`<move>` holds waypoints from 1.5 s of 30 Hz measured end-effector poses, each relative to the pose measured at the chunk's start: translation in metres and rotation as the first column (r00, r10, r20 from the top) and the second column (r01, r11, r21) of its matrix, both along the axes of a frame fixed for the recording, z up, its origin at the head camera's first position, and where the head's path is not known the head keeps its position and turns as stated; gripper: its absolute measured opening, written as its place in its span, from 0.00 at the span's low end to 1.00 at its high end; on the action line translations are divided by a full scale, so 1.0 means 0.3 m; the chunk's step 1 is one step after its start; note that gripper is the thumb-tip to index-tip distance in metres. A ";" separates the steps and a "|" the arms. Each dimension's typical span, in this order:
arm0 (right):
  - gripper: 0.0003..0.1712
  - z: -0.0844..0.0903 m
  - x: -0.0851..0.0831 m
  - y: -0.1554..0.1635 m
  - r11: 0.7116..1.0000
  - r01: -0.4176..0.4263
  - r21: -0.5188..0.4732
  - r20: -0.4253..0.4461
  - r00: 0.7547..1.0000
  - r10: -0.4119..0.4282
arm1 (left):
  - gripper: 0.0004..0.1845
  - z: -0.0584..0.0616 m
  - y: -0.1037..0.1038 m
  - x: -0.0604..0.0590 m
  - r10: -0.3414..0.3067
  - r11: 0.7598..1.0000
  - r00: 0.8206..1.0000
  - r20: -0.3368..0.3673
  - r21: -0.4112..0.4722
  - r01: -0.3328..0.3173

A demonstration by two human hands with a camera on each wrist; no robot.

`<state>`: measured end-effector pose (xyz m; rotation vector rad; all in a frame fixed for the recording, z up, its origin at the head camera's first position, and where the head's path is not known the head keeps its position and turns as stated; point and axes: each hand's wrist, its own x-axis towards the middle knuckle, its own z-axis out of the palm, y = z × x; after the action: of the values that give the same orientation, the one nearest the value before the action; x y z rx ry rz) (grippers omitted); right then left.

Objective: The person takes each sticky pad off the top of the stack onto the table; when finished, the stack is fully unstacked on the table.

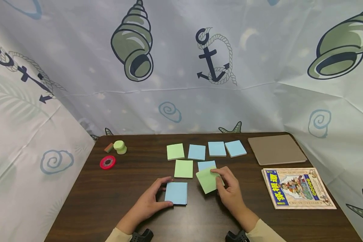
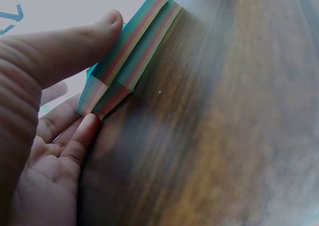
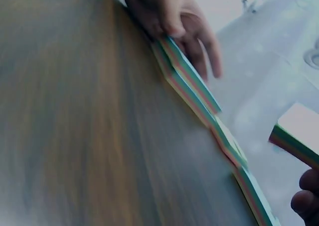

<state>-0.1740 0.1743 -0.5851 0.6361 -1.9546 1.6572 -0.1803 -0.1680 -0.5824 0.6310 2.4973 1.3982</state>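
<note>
My left hand (image 1: 148, 201) grips a stack of two blue sticky note pads (image 1: 176, 193) on the table, thumb at the near edge and fingers at the far side. Striped coloured edges show on both stacked pads (image 2: 132, 44) in the left wrist view. Between thumb and fingers, my right hand (image 1: 232, 194) pinches a light green sticky note pad (image 1: 206, 180), tilted. Part of a blue pad (image 1: 206, 165) shows just behind it, the rest hidden. Another green pad (image 1: 183, 169) lies beyond the left hand's stack.
A back row holds a green pad (image 1: 175, 151) and three blue pads (image 1: 197, 152). To the left are a red ring-shaped roll (image 1: 107, 162), a pale green knob-shaped piece (image 1: 120, 147) and a small brown block (image 1: 109, 148). A brown board (image 1: 276, 149) and an illustrated box (image 1: 297, 188) lie right.
</note>
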 end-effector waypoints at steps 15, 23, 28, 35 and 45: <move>0.19 -0.002 -0.045 0.112 0.904 0.428 -0.020 0.291 0.867 -0.404 | 0.45 -0.007 0.003 -0.005 0.001 1.000 0.999 -0.034 -0.011 -0.002; 0.18 0.000 -0.079 0.167 0.851 0.520 0.071 0.358 0.783 -0.509 | 0.44 0.001 0.004 -0.016 -0.026 1.000 0.998 -0.052 0.005 0.026; 0.21 -0.010 -0.090 0.177 0.847 0.478 0.233 0.431 0.729 -0.531 | 0.44 -0.004 0.002 -0.011 -0.017 1.000 0.999 -0.043 -0.005 0.017; 0.33 -0.020 -0.090 0.163 0.798 0.391 0.459 0.425 0.692 -0.584 | 0.44 -0.017 -0.002 -0.003 -0.014 1.000 0.999 -0.041 -0.001 0.014; 0.37 -0.023 -0.084 0.155 0.724 0.330 0.606 0.368 0.690 -0.623 | 0.44 -0.009 0.002 -0.004 -0.011 1.000 1.000 -0.021 0.000 0.011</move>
<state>-0.1992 0.2208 -0.5919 -0.2884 -2.6992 1.0345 -0.1815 -0.1674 -0.5851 0.6616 2.5063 1.3948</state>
